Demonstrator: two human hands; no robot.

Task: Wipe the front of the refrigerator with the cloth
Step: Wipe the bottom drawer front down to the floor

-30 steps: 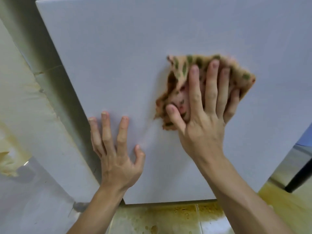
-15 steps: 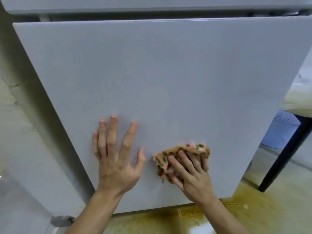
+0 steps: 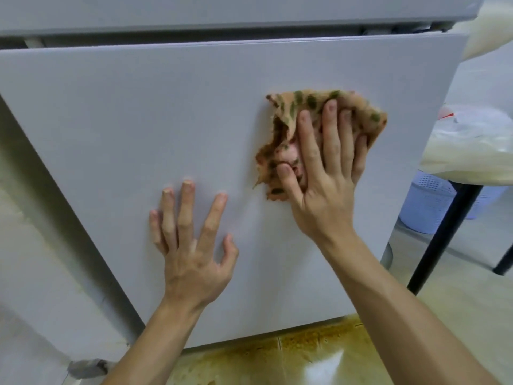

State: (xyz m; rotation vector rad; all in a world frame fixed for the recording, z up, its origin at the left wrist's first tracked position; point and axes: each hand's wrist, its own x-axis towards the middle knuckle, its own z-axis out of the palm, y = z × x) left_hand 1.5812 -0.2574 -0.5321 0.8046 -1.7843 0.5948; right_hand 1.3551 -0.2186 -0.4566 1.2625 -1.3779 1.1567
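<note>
The refrigerator door (image 3: pixel 138 120) presented a broad, pale front. In my judgement, sound wiping called for even pressure and overlapping strokes carried out to its edges. The left hand (image 3: pixel 191 245) lay flat on the panel, fingers spread, holding nothing. The right hand (image 3: pixel 324 184), fingers straight, pressed the bunched, spotted cloth (image 3: pixel 294 107) against the door's upper right area.

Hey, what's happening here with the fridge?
A person is wiping the lower refrigerator door. The right hand presses a patterned cloth flat against the door's right part, fingers straight. The left hand rests spread on the door, lower and further left, not touching the cloth. A stained floor shows beneath the door.
</note>
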